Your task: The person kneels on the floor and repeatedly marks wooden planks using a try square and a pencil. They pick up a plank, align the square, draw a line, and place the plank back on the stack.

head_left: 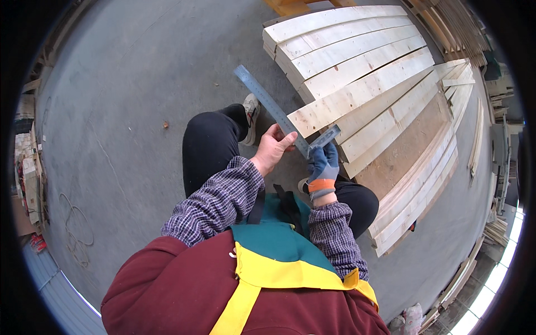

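Note:
A metal try square (264, 96) lies across the near end of a pale wooden board (363, 92), its long blade reaching out to the upper left and its short stock toward the right. My bare left hand (270, 148) pinches the blade beside the board's end, thumb on top. My right hand (323, 163), in a blue-grey glove with an orange cuff, is closed on the square near its corner, just below the stock. Its fingertips are partly hidden. The board rests among other boards, its end toward me.
Stacked pale boards (357, 53) fan out beyond my hands. More boards (416, 192) lie to my right, close to my right knee. Coiled cord (75, 234) lies on the grey concrete floor (134, 111) at left. Further timber piles (452, 28) stand at the far right.

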`<action>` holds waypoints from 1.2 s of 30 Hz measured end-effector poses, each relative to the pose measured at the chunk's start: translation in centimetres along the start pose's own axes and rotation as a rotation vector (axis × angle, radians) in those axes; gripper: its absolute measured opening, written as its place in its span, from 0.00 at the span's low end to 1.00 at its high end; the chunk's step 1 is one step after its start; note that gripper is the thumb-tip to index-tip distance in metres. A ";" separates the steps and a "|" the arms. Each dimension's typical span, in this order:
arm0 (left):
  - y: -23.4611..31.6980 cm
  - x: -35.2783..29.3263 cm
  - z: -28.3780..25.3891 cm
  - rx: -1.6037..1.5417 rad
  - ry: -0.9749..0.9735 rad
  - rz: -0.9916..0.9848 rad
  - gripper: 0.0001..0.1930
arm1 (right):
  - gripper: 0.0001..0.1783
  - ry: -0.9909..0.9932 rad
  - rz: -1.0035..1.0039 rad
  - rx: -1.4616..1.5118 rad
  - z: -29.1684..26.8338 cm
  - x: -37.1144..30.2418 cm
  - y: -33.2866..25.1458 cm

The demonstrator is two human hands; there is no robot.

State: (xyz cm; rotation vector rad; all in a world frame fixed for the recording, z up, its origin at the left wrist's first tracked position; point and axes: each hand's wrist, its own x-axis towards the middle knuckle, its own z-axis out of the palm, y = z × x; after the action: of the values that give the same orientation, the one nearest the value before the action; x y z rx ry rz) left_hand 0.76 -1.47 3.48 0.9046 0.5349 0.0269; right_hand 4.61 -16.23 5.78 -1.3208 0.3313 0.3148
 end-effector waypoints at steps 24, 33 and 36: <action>-1.4 0.4 -1.7 -0.215 -0.018 -0.162 0.26 | 0.22 0.016 0.076 -0.105 3.1 -0.3 -0.2; -1.2 0.2 -1.4 -0.224 0.003 -0.166 0.25 | 0.19 0.010 0.103 -0.109 3.2 -0.1 -0.2; -1.2 0.2 -1.3 -0.226 0.005 -0.168 0.25 | 0.19 0.003 0.097 -0.106 3.2 0.0 -0.2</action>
State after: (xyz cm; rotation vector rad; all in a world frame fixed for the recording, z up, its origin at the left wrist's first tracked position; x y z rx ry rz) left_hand 0.09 -1.21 1.91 0.6373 0.5981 -0.0615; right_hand 4.85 -13.17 6.67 -1.4117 0.3868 0.4165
